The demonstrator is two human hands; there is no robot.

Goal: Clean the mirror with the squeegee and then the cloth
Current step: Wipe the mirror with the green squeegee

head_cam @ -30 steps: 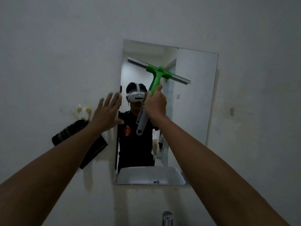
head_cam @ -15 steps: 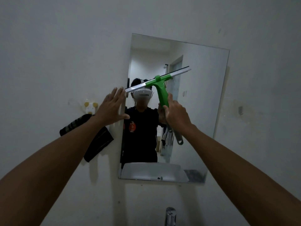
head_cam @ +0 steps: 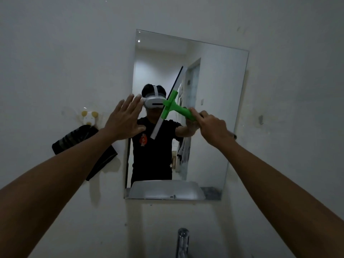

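A frameless rectangular mirror (head_cam: 214, 108) hangs on the white wall. My right hand (head_cam: 212, 127) grips the handle of a green squeegee (head_cam: 175, 107), whose blade stands almost upright, tilted to the right, against the middle of the glass. My left hand (head_cam: 126, 120) is flat with fingers spread at the mirror's left edge, partly on the wall. A dark cloth (head_cam: 83, 138) hangs from a small animal-shaped hook (head_cam: 89, 116) on the wall left of the mirror.
A chrome tap (head_cam: 183, 241) rises at the bottom edge, below the mirror. The mirror reflects a person with a white headset, a washbasin and a doorway. A small hook (head_cam: 261, 119) is on the wall to the right.
The squeegee has turned from roughly level to almost upright. My right hand has swung to the right side of the blade. My left hand stays at the mirror's left edge.
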